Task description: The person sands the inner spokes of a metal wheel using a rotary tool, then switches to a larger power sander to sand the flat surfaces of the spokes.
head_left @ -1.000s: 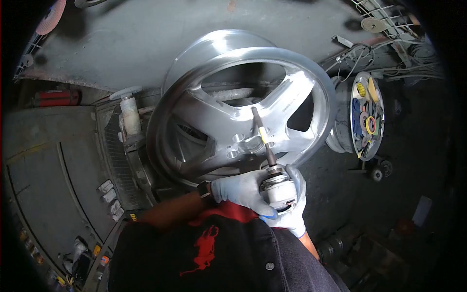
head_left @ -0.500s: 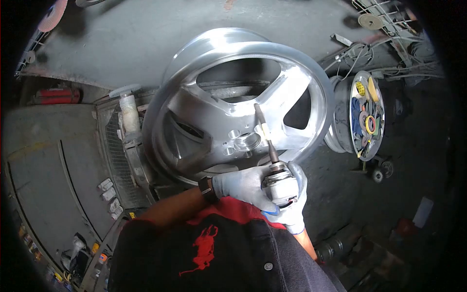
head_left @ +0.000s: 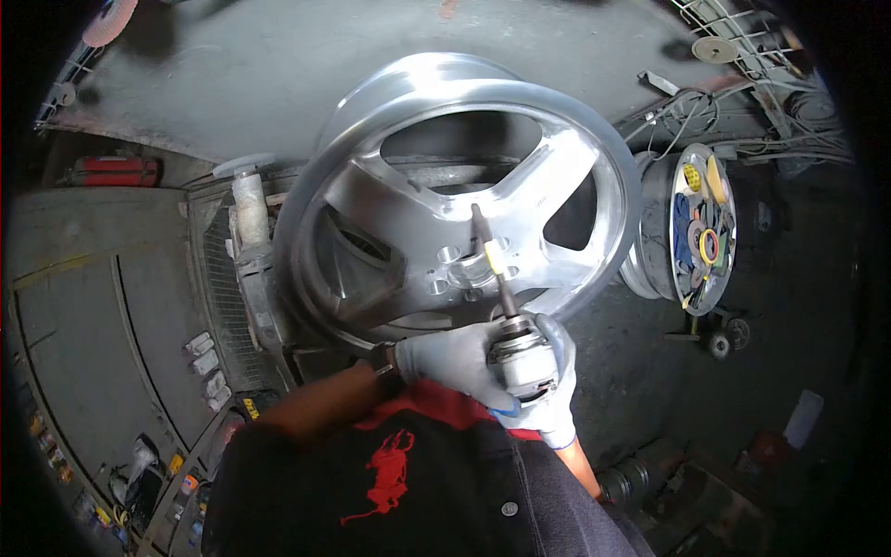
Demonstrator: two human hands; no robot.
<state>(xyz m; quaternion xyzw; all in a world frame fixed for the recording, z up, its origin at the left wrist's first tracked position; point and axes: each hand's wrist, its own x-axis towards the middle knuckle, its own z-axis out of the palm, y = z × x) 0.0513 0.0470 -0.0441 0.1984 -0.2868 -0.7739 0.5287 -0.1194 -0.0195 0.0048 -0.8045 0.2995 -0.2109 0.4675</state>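
Both gloved hands are closed around a die grinder [head_left: 525, 364] with a long, thin shaft. My left hand [head_left: 450, 360], with a dark watch at its wrist, wraps it from the left. My right hand [head_left: 561, 395] grips it from the right and below. The shaft [head_left: 492, 256], with a pale yellow band, points up and away over a bare metal alloy wheel [head_left: 367, 200]. Its dark tip lies at the inner end of the upper spokes, above the centre bore; whether it touches cannot be made out.
At the right, another wheel rim [head_left: 657, 223] holds abrasive discs and tape rolls [head_left: 708, 246]. A wrapped cylindrical tool [head_left: 249, 209] stands left of the wheel. Cables [head_left: 691, 111] hang at upper right. A red object [head_left: 116, 172] sits at far left.
The grinder and both hands have shifted slightly left. Its tip has slid a little left along the wheel's face. The view has also moved slightly.
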